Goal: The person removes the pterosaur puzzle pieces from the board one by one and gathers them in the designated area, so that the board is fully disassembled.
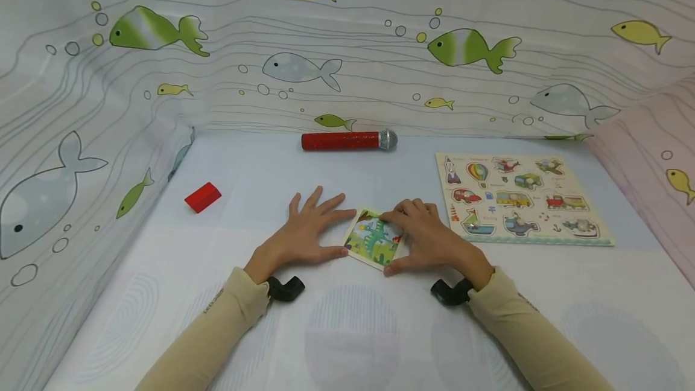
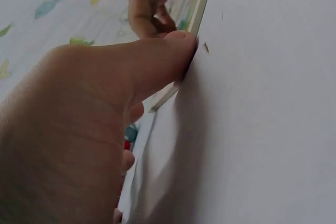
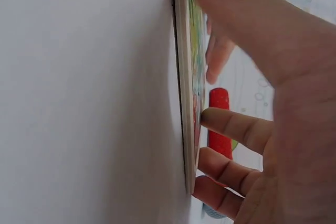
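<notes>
A small square picture puzzle (image 1: 373, 239) with a green dinosaur and a pale wooden frame lies between the two hands, turned at an angle. My left hand (image 1: 305, 231) has its fingers spread; the thumb meets the puzzle's left corner and the index fingertip reaches its upper corner. In the left wrist view that thumb (image 2: 157, 56) presses against the frame edge. My right hand (image 1: 429, 237) grips the puzzle from the other side, thumb at the lower corner, bent fingers along the far edge. In the right wrist view its fingertips (image 3: 210, 116) rest at the frame's rim.
A red microphone (image 1: 342, 140) with a silver head lies at the back of the table (image 1: 244, 318). To the left is a red block (image 1: 203, 197). On the right lies a vehicle puzzle board (image 1: 521, 198). Fish-patterned cloth (image 1: 374, 17) stands behind and along the sides.
</notes>
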`<action>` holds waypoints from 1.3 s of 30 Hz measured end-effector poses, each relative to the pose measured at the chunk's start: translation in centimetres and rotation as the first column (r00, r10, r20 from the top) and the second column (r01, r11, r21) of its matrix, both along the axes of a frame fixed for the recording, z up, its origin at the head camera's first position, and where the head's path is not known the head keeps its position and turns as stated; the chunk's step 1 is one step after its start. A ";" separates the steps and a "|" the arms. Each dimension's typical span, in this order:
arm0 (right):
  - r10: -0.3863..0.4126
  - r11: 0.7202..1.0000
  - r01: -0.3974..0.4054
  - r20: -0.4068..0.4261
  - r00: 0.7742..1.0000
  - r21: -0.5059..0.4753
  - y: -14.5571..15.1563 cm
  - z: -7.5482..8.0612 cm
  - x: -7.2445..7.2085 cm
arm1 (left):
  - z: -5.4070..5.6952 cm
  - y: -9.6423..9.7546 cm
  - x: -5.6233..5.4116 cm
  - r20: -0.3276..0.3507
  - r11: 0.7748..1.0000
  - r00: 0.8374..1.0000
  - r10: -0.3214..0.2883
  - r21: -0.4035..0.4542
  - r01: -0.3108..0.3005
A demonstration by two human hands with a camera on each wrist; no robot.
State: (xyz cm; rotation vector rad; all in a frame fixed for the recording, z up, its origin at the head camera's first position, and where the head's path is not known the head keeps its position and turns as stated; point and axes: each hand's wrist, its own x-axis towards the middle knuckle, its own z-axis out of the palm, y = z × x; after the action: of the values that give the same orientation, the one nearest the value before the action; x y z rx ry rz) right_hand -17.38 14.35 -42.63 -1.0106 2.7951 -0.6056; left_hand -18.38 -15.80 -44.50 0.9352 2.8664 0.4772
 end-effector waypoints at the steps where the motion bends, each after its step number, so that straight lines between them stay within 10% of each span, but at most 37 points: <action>1: -0.004 1.000 0.004 0.007 1.000 -0.013 0.0 -0.1 -0.1 | 0.0 0.0 0.0 -0.002 1.000 1.000 -0.012 0.018 0.012; 11: -0.015 0.987 0.033 0.112 0.994 -0.159 -0.8 -0.9 -3.7 | 0.6 0.5 0.6 0.013 0.992 0.993 -0.114 0.058 0.113; 39: 0.105 0.990 -0.122 0.215 0.971 0.067 -3.0 1.4 -6.7 | 0.1 1.2 1.0 0.007 0.992 0.993 -0.121 0.037 0.121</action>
State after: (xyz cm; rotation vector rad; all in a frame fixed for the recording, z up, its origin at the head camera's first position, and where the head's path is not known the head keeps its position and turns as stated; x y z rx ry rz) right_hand -24.07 11.39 -41.27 -1.0176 2.5371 -0.5475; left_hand -17.41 -14.60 -44.38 1.1015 2.7809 0.5224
